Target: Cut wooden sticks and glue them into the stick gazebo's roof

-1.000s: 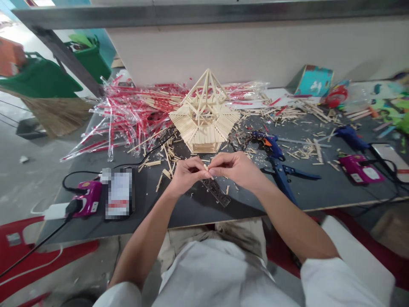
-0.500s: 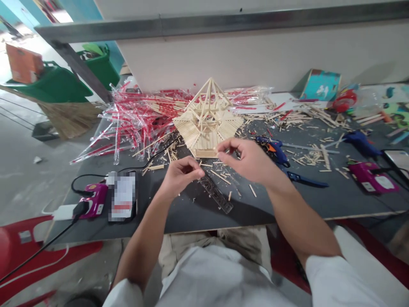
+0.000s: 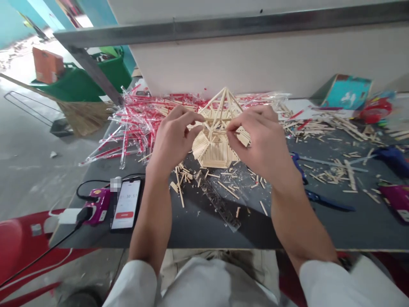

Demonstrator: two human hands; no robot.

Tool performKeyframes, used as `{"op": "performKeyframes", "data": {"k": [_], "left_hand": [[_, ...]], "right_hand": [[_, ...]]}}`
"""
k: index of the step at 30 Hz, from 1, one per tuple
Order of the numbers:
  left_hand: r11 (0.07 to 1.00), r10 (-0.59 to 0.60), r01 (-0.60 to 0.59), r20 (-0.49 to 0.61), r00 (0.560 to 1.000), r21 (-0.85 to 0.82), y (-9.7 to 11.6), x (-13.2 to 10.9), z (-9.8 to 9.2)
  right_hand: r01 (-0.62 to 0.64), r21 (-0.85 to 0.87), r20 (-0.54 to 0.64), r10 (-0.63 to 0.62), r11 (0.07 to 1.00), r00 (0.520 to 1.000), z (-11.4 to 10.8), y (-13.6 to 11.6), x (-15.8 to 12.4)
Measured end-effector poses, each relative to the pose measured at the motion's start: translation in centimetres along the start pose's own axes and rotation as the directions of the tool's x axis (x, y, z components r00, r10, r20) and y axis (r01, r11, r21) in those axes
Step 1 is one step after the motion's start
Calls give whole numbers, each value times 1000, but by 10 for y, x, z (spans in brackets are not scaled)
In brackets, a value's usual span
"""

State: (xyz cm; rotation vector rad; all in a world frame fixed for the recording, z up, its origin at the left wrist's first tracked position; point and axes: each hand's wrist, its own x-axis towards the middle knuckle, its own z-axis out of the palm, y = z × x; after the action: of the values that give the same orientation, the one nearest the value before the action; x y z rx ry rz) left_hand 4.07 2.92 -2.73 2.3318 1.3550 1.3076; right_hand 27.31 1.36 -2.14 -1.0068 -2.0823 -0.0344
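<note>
A model built of thin wooden sticks stands on the dark table, with a flat, many-sided base of close-laid sticks and a pointed open frame on top. My left hand is at the left side of this frame, fingers curled, thumb and forefinger close together by a strut. On the opposite side, my right hand pinches with thumb and forefinger at the frame. Whatever lies between the fingertips of either hand is too small to make out. In front of the model lies a clear patterned plastic strip among stick offcuts.
Red-and-clear plastic wrappers are heaped at the back left. A phone lies beside a purple power adapter with cables. To the right are blue pliers, scattered sticks, a blue glue gun and a teal box.
Both hands have moved up and forward from in front of the model to either side of its upper frame. The view has shifted slightly left.
</note>
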Motion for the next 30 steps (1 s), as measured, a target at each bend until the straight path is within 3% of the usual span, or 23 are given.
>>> {"op": "performKeyframes", "data": {"k": [4,12,16,22,30], "left_hand": [[997,77,-75,85,993,-24,-13,6,13],[995,38,-38,1,999,-91,-19,7,26],[996,51,-52,-12,999,-74,-22,6,29],[997,33,-33,-1,999,-65,-21,6,28],[997,37,-34,38,999,-74,-22,6,27]], "right_hand": [[29,-40,12,-29,999,1000,5,6,-1],[16,-115,73,-8,993,997,13,6,1],[4,-174,29,1,985,1000,14,7,2],[-66,-106,21,69,992,997,15,7,1],[-71,-37,25,72,997,997,20,12,1]]}}
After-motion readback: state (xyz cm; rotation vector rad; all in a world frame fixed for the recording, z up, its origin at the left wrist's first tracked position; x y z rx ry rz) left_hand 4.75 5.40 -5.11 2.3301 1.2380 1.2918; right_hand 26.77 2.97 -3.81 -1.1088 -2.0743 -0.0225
